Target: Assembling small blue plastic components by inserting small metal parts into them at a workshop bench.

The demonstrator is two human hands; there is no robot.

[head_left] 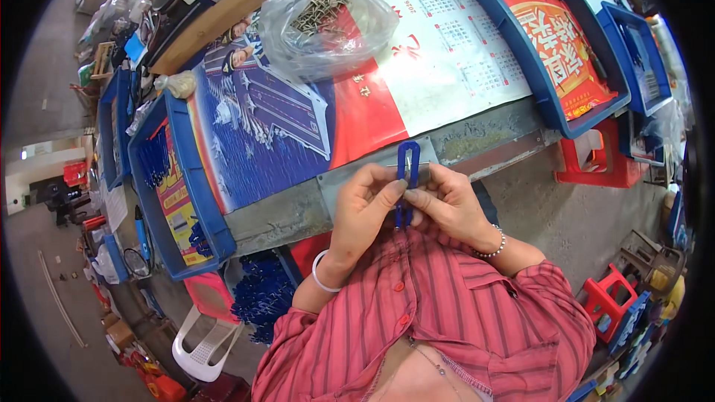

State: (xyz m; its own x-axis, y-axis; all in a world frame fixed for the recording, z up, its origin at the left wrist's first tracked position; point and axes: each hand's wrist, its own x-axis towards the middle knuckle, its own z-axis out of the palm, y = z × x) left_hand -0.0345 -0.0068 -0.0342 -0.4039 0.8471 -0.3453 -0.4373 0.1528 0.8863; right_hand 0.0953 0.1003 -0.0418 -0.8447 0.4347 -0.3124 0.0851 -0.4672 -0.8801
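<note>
A blue plastic clip, long and loop-shaped, stands upright between both hands at the near edge of the workbench. My left hand pinches its lower part from the left. From the right, my right hand grips it, fingers meeting the left hand's at a small metal piece in the clip's middle. Each wrist wears a bracelet. A clear plastic bag of small metal parts lies farther back on the poster-covered bench.
A blue tray with blue clips sits at the bench's left, another long blue tray at the right. A heap of blue clips lies below the bench beside a white plastic chair. Red stools stand at the right.
</note>
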